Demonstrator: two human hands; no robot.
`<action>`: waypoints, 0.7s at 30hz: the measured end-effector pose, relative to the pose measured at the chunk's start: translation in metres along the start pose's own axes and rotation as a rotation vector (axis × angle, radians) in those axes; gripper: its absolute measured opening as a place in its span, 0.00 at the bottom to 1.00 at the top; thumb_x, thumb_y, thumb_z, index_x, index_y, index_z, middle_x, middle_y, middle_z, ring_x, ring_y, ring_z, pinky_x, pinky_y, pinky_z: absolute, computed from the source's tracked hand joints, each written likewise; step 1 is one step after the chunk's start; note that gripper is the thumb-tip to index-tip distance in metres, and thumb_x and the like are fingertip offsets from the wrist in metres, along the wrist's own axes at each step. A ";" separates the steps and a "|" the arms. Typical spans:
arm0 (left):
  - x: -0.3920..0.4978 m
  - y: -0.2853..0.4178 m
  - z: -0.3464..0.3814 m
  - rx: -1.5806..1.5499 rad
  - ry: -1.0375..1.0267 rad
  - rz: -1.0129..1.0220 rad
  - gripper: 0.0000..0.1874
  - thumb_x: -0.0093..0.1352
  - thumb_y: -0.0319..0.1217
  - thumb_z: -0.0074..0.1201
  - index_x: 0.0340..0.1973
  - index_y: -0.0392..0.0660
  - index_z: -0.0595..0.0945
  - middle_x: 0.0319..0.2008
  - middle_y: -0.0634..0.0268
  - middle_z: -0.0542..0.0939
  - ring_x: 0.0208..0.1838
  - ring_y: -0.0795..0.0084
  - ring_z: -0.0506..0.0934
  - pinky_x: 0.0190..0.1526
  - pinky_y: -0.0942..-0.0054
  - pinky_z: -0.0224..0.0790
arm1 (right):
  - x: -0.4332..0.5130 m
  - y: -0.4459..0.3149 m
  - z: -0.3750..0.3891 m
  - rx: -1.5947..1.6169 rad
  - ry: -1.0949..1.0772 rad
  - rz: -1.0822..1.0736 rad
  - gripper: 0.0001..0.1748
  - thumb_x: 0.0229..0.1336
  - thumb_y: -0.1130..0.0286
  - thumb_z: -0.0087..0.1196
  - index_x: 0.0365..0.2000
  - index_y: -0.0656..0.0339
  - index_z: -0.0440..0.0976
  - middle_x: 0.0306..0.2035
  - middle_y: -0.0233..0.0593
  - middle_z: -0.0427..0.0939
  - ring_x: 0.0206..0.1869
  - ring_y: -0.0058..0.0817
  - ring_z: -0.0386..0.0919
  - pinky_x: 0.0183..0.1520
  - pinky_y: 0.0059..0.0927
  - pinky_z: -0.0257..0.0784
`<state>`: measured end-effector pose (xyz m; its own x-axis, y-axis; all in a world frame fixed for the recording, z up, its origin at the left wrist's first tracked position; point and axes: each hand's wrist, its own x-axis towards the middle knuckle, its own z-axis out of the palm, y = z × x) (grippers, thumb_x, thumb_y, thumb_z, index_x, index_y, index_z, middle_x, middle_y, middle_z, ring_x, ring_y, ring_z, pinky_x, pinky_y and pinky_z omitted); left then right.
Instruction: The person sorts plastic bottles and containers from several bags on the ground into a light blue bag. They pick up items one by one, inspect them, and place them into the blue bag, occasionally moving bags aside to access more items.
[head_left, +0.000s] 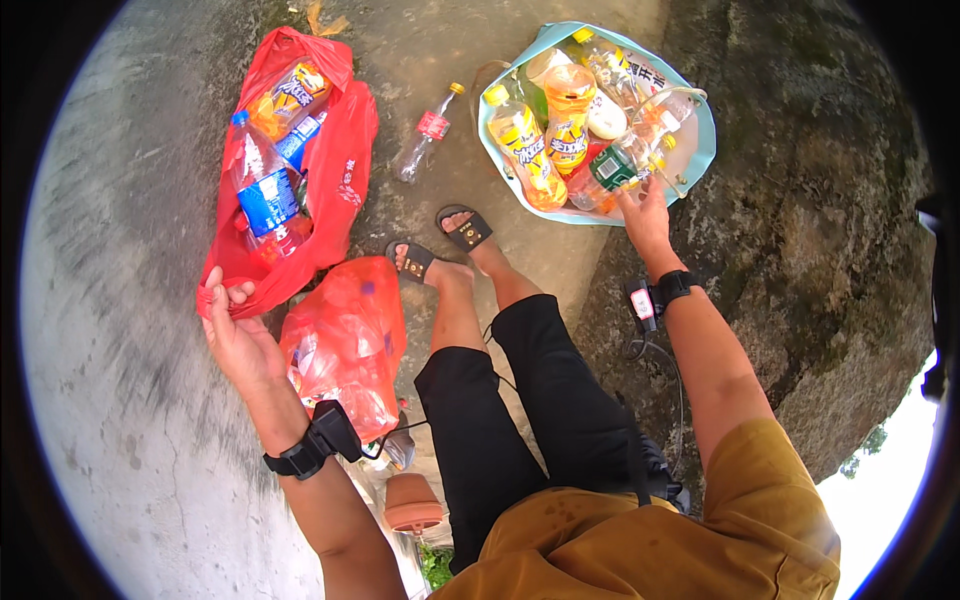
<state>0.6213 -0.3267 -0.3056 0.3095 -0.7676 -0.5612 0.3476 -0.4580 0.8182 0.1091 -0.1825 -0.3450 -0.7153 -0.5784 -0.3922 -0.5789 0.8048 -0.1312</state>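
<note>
My left hand (244, 337) grips the near edge of a red plastic bag (337, 172). Inside that bag lie a clear bottle with a blue label and cap (266, 196) and an iced-tea bottle with a yellow-orange label (296, 90). My right hand (646, 221) reaches over the near rim of a light-blue carrier bag (707, 142). Its fingertips are at a green-labelled plastic bottle (611, 169); whether they grip it is unclear. Several empty drink bottles fill this bag, among them a yellow-capped iced-tea bottle (525, 146).
Between the bags, an empty bottle with a red label (429, 133) lies on the concrete ground (450, 45). A full red translucent bag (349, 337) sits by my left forearm, with a terracotta flowerpot (412, 501) behind it. Rough rock (810, 225) rises on the right, a grey wall (112, 315) on the left.
</note>
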 end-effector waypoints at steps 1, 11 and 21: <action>0.001 -0.001 -0.003 0.009 0.002 0.003 0.14 0.71 0.31 0.47 0.49 0.36 0.74 0.28 0.65 0.74 0.40 0.73 0.73 0.48 0.74 0.64 | -0.002 0.005 -0.001 -0.001 -0.032 -0.002 0.38 0.51 0.59 0.59 0.57 0.70 0.60 0.56 0.59 0.66 0.58 0.46 0.67 0.60 0.37 0.63; -0.058 -0.023 0.021 0.464 0.420 0.077 0.19 0.69 0.31 0.51 0.52 0.38 0.68 0.45 0.59 0.72 0.47 0.74 0.72 0.47 0.74 0.64 | -0.013 0.050 -0.007 -0.342 0.178 -0.078 0.36 0.47 0.61 0.61 0.55 0.65 0.62 0.56 0.53 0.65 0.60 0.49 0.62 0.60 0.45 0.61; 0.024 -0.179 0.162 0.910 -0.509 0.392 0.17 0.61 0.31 0.60 0.42 0.37 0.76 0.41 0.52 0.77 0.43 0.60 0.77 0.45 0.66 0.68 | -0.006 0.048 0.012 0.816 -0.166 0.775 0.29 0.56 0.58 0.52 0.52 0.67 0.61 0.45 0.44 0.72 0.45 0.35 0.71 0.44 0.44 0.69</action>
<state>0.4228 -0.3354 -0.4452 -0.2162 -0.9297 -0.2981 -0.5380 -0.1413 0.8310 0.0905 -0.1388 -0.3602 -0.6734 0.0888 -0.7339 0.4679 0.8198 -0.3302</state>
